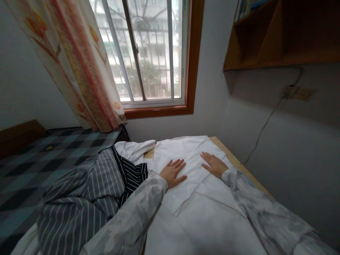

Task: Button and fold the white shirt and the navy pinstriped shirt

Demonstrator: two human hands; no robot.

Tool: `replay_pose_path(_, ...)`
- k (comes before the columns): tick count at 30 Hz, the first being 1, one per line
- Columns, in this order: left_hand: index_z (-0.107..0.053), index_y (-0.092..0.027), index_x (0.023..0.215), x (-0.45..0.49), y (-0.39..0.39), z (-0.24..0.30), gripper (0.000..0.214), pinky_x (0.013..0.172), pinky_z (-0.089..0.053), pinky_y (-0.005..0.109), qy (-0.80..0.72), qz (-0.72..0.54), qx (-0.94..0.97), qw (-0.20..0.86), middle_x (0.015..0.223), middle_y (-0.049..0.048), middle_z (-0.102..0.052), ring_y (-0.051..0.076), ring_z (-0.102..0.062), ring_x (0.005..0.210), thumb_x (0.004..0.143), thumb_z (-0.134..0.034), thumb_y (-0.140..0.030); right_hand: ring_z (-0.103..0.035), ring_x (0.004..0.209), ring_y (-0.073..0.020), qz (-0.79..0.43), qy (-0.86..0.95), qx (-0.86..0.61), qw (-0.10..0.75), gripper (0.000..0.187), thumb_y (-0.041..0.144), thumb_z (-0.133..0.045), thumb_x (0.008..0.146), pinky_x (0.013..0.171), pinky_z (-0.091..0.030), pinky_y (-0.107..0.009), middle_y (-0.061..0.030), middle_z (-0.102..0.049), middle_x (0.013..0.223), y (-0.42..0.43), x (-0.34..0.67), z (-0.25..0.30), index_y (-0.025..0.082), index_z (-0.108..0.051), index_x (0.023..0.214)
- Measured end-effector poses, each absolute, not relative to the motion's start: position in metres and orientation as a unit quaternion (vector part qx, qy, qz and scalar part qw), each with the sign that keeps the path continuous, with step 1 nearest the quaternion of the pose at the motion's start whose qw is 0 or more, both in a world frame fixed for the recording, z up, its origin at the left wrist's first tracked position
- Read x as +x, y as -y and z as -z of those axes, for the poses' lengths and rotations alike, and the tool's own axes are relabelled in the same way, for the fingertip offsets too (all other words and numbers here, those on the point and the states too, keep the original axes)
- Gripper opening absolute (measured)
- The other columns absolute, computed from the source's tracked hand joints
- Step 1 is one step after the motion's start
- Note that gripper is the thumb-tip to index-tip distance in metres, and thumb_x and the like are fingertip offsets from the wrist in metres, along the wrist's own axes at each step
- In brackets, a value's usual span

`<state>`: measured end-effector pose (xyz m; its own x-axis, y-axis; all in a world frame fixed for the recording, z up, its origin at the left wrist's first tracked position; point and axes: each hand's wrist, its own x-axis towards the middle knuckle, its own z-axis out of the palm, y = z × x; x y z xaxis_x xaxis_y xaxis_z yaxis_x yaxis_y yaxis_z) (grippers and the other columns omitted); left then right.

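We have our left hand and right hand on the spread garment, which lies on the table. Left of it, a heaped garment sits between it and the bed. Beyond the table we face the window, with the curtain at its left. To our right, the wall shelf hangs above the outlet, books upon it.

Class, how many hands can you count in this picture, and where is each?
2. The left hand lies palm down on the white cloth, nearer the gray striped garment; the right hand lies palm down on the same cloth, farther right.
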<state>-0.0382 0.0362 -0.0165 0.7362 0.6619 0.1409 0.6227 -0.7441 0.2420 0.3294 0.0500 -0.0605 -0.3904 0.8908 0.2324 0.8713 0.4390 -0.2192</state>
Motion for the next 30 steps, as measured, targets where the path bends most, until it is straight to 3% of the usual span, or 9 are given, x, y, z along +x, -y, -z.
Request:
replay_pose_path(5,-0.039,-0.032,0.17,-0.062,-0.039,0.016,0.08,0.136,-0.014,0.061,-0.467,-0.075,0.878,0.069,0.181,0.0065,-0.028,0.035,-0.023,0.168,0.103,-0.047,-0.073,-0.035,0.163,-0.0317,-0.02,0.78,-0.607,0.151,0.075,0.064,-0.038,0.106,0.133,-0.029,-0.053,-0.0123,-0.039,0.176,-0.069,0.374,0.073,0.021,-0.044,0.168)
replay_pose_path(11,-0.046,-0.02,0.165,-0.096,-0.043,0.001,0.086,0.135,-0.01,0.059,-0.596,-0.065,0.799,0.046,0.177,0.0188,-0.033,0.04,-0.026,0.166,0.098,-0.056,-0.072,-0.036,0.163,-0.0334,-0.013,0.731,-0.671,0.119,0.08,0.063,-0.039,0.104,0.134,-0.026,-0.054,-0.017,-0.039,0.175,-0.077,0.4,0.063,0.014,-0.043,0.168)
replay_pose_path(14,-0.049,-0.01,0.161,-0.11,-0.04,-0.015,0.083,0.132,-0.024,0.055,-0.637,-0.055,0.769,0.024,0.172,0.0269,-0.039,0.044,-0.036,0.161,0.097,-0.062,-0.062,-0.035,0.162,-0.038,0.004,0.696,-0.707,0.124,0.083,0.064,-0.043,0.103,0.133,-0.023,-0.06,-0.0195,-0.039,0.174,-0.065,0.388,0.055,0.013,-0.043,0.168)
replay_pose_path(16,-0.052,-0.008,0.156,-0.119,-0.036,-0.025,0.08,0.124,-0.036,0.053,-0.66,-0.052,0.749,0.007,0.162,0.0295,-0.052,0.046,-0.051,0.149,0.095,-0.064,-0.059,-0.032,0.164,-0.0385,0.012,0.703,-0.696,0.145,0.083,0.064,-0.045,0.103,0.134,-0.021,-0.061,-0.0181,-0.037,0.176,-0.048,0.375,0.052,0.016,-0.042,0.169)
replay_pose_path(20,-0.061,-0.015,0.144,-0.127,-0.032,-0.037,0.067,0.113,-0.045,0.046,-0.669,-0.069,0.74,0.001,0.14,0.021,-0.071,0.039,-0.065,0.132,0.092,-0.071,-0.055,-0.027,0.167,-0.0327,-0.032,0.784,-0.601,0.155,0.079,0.067,-0.039,0.106,0.134,-0.025,-0.06,-0.0092,-0.029,0.18,0.004,0.341,0.055,0.027,-0.032,0.174)
replay_pose_path(25,-0.065,-0.019,0.137,-0.123,-0.042,-0.028,0.053,0.105,-0.048,0.04,-0.675,-0.127,0.727,0.01,0.135,0.0135,-0.073,0.032,-0.068,0.124,0.093,-0.071,-0.047,-0.026,0.167,-0.0297,-0.053,0.823,-0.553,0.117,0.079,0.069,-0.034,0.109,0.133,-0.028,-0.057,-0.0094,-0.026,0.181,0.043,0.305,0.058,0.027,-0.027,0.176)
replay_pose_path(30,-0.067,-0.019,0.133,-0.12,-0.064,-0.023,0.047,0.101,-0.048,0.039,-0.675,-0.143,0.723,0.04,0.126,0.0112,-0.075,0.031,-0.069,0.119,0.093,-0.071,-0.045,-0.024,0.168,-0.0295,-0.041,0.821,-0.56,0.103,0.074,0.059,-0.036,0.111,0.134,-0.026,-0.057,-0.0089,-0.025,0.181,0.023,0.302,0.053,0.026,-0.024,0.176)
